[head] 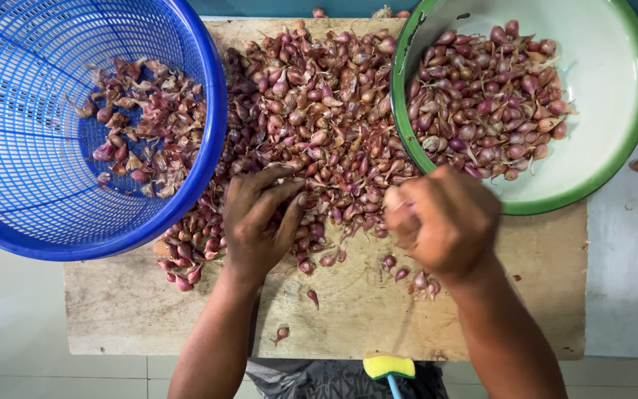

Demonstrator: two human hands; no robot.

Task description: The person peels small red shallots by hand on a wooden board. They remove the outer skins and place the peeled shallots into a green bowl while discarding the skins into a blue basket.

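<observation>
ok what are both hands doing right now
Left hand: fingers curled on the shallots, grip cannot be told.
Right hand: closed in a fist, blurred, contents cannot be told.

One head-worn camera looks almost straight down from above, close over a wooden board [407, 310]. The person's forearms enter from the near edge, so the view faces away from the body toward the far side. The board fills most of the frame; a blue basket [9, 222] is cut off at the far left, a green-rimmed bowl [607, 155] at the far right. There is no second view to overlap with this one.
</observation>
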